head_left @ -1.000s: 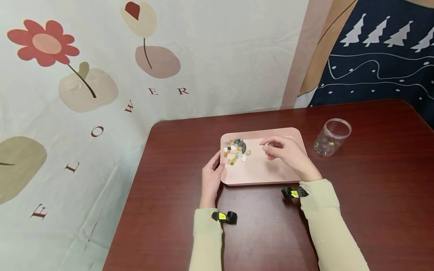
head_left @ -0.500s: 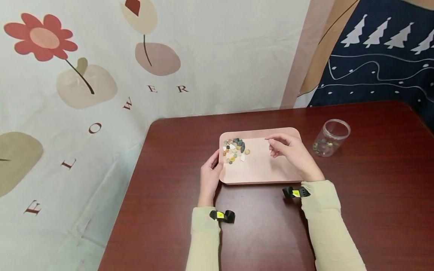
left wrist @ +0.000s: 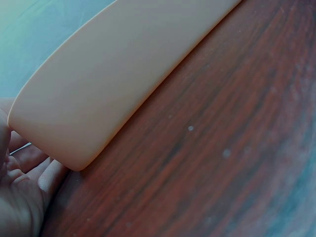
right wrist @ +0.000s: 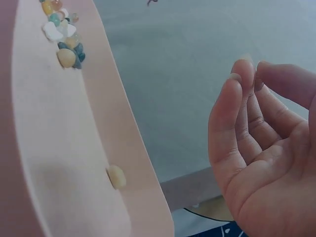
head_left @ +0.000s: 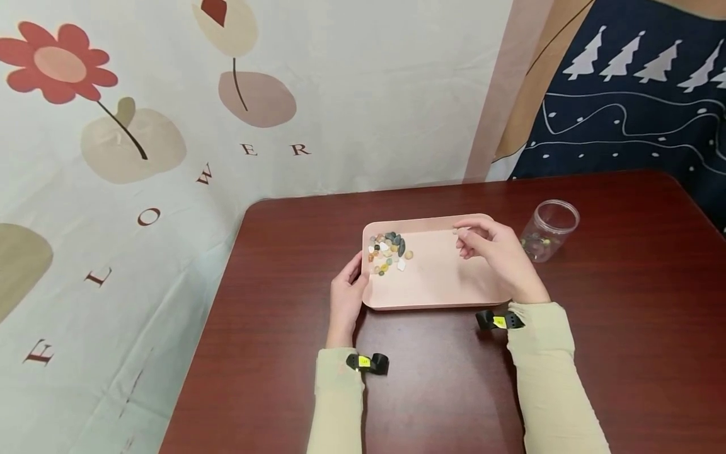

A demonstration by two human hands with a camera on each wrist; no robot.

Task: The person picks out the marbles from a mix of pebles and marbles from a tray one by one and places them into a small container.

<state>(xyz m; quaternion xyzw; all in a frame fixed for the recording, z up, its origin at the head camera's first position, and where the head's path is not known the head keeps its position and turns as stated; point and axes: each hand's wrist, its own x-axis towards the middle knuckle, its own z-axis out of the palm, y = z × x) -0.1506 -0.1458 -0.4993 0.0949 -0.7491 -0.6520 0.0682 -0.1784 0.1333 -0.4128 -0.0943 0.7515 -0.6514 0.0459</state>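
Note:
A pink tray (head_left: 431, 284) lies on the table, with a cluster of small mixed pebbles (head_left: 391, 250) in its left half. My left hand (head_left: 347, 299) holds the tray's left edge between thumb and fingers. The left wrist view shows its fingers (left wrist: 29, 158) under the tray corner. Over the tray's right part hovers my right hand (head_left: 493, 249), its thumb and fingertips drawn close together. Whether a small pebble is pinched there I cannot tell. In the right wrist view a pale pebble (right wrist: 117, 177) lies against the tray wall, apart from the cluster.
Right of the tray stands a clear, lidless jar (head_left: 550, 230) with a few small green and yellow pieces at its bottom. Behind the dark red wooden table (head_left: 431, 378) hangs a printed flower cloth (head_left: 363, 94), with a navy tree-patterned cloth (head_left: 624, 126) at the right.
My right hand has drifted right over the tray, toward the jar, with its fingertips still close together. My left hand keeps holding the tray edge. The pebble cluster looks unchanged.

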